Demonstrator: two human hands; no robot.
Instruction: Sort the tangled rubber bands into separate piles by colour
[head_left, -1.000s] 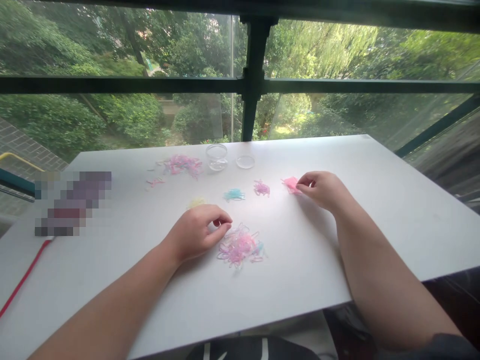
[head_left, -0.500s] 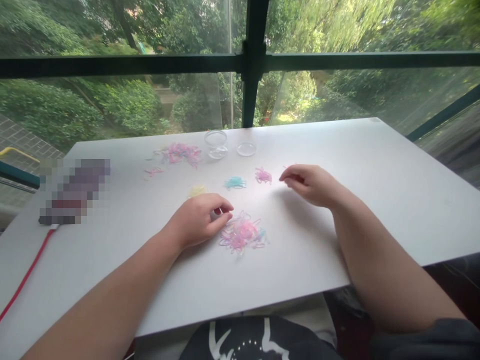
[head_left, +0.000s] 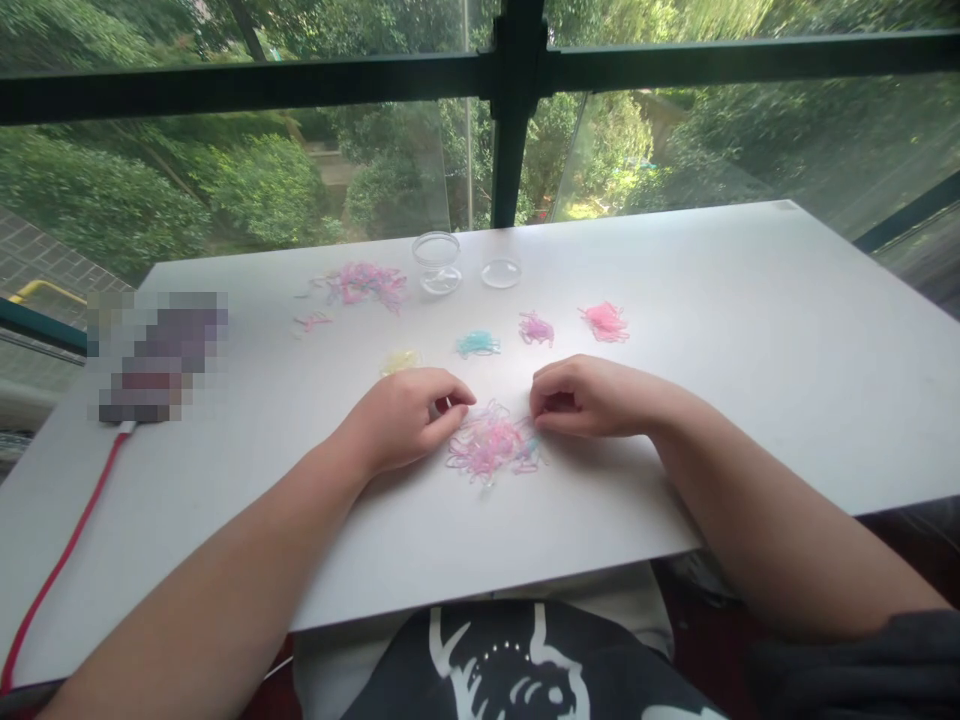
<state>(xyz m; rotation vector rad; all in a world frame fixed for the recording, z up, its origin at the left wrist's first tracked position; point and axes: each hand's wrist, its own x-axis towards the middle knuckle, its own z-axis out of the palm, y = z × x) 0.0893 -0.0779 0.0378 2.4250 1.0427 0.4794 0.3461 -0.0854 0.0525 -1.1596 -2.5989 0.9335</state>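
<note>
A loose heap of pastel elastic bands (head_left: 491, 445), mostly pink and lilac, lies between my hands. At its upper left edge is my left hand (head_left: 420, 415), thumb and forefinger drawn together in a pinch. My right hand (head_left: 581, 398) rests at the heap's right edge with curled fingers and its fingertips against the thumb. Whatever either pinch holds is too small to make out. Behind my hands lie sorted bunches: yellow bands (head_left: 402, 362), partly behind my left hand, turquoise bands (head_left: 478, 343), purple bands (head_left: 537, 328) and pink bands (head_left: 604, 321).
Farther back on the white table (head_left: 750, 400) stand a clear round container (head_left: 436, 265) and a clear round lid or dish (head_left: 501, 273). Another mixed band pile (head_left: 367, 284) lies left of them. A blurred-out device (head_left: 161, 360) with a red cable (head_left: 71, 545) sits at left.
My right hand has moved left and nearer, from the pink bunch to the mixed heap, uncovering that bunch. My left hand stays by the heap. The view has tilted down slightly.
</note>
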